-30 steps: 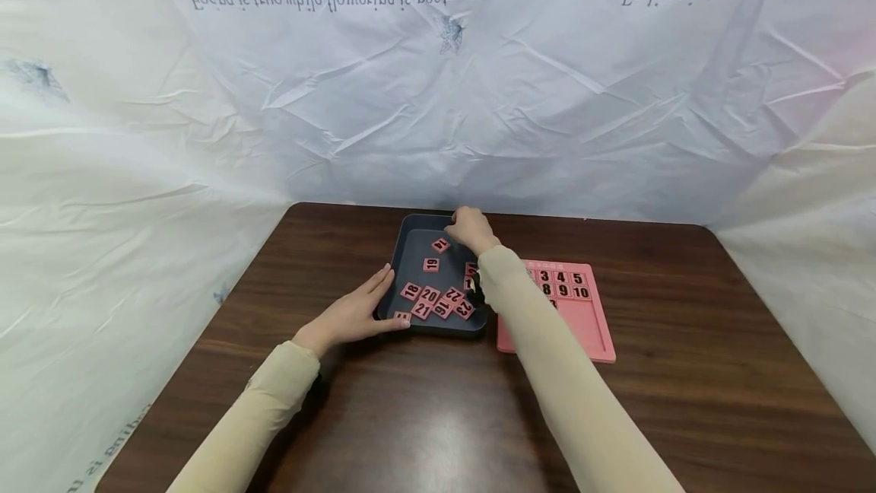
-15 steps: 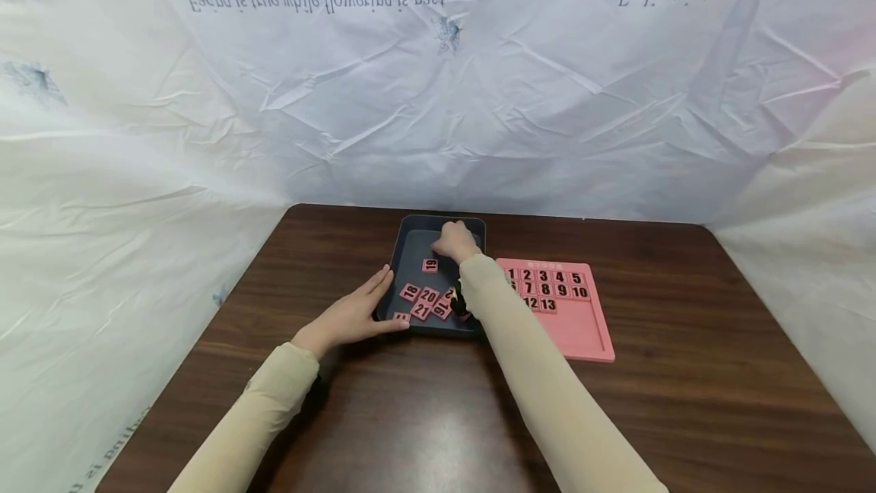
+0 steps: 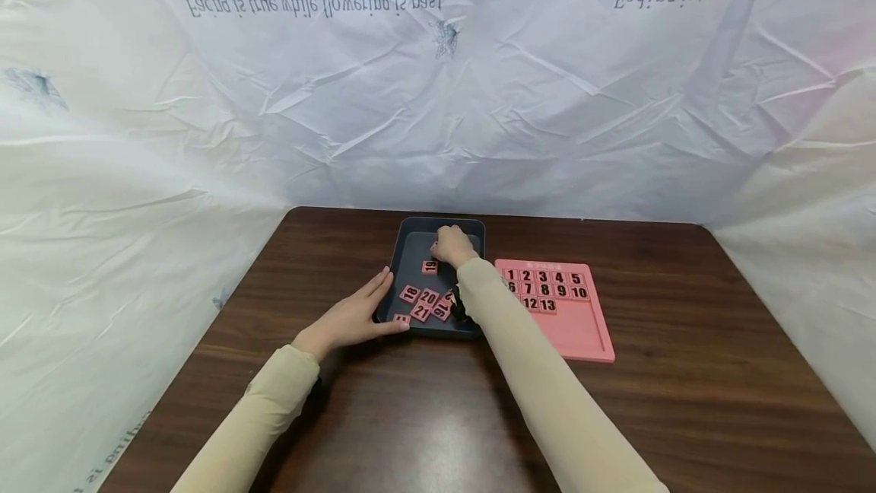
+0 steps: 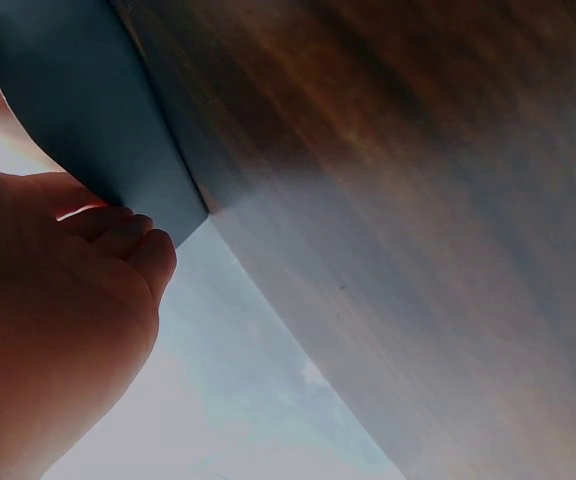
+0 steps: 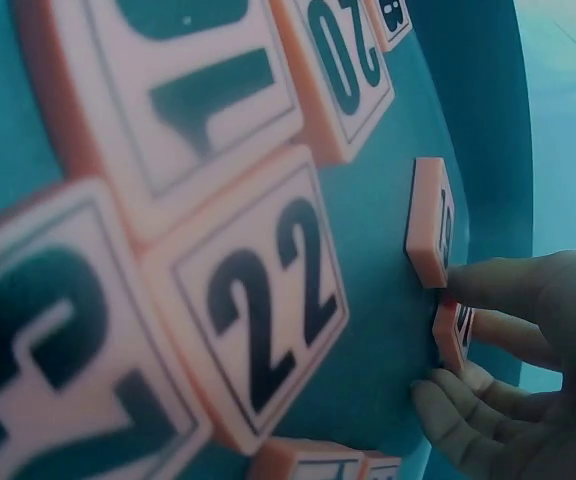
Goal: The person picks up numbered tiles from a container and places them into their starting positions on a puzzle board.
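A dark tray (image 3: 409, 249) holds several loose pink number tiles. My left hand (image 3: 350, 316) rests spread at its near left corner, thumb on the front rim and fingers along the side wall (image 4: 98, 120). At the tray's far part, my right hand (image 3: 453, 246) pinches a tile (image 5: 454, 335) between thumb and fingers; its number is mostly covered. Tile 19 (image 3: 430, 267) lies right beside those fingertips. Tiles 18 (image 3: 410, 294), 20 (image 3: 428, 297) and 21 (image 3: 421, 313) sit nearer the front. Tile 22 (image 5: 258, 300) shows large in the right wrist view.
To the tray's right lies a pink number board (image 3: 582, 329), its upper rows filled with tiles up to 13, partly behind my right forearm. The brown wooden table (image 3: 684, 341) ends at a pale sheet wall (image 3: 547, 135).
My right hand has moved left and slightly nearer inside the tray, from its far right corner onto tile 14, then stayed almost still. The left hand keeps its place.
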The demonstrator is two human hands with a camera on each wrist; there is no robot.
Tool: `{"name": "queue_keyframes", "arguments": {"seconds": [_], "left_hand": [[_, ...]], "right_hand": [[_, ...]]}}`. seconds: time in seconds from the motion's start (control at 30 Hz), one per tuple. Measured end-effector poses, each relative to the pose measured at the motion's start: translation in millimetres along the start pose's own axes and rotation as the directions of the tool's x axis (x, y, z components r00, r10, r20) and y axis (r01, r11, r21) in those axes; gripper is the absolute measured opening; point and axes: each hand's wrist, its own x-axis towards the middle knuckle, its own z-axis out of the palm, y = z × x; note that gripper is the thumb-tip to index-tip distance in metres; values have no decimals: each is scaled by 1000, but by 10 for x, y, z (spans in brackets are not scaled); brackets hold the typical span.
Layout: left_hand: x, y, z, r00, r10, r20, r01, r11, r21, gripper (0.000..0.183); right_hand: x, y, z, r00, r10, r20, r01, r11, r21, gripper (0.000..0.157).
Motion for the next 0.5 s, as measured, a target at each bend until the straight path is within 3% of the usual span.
{"name": "queue_keyframes", "arguments": {"seconds": [0.07,0.2,0.5], "left_hand": [[3,-1,6,1000,2,-1,-2,1000,-1,112],[12,-3,23,1000,7,-6,-7,1000,4,113],[0,3,11,1000,7,-7,-7,1000,-4,114]], "right_hand": [[7,10,-18,1000,-5,-2,5,1000,15,12],[-27,34,-91,1000,-23,-3,23,995,95,39],[-124,153,-366,993,-105,-48,112,972,207,45]]}}
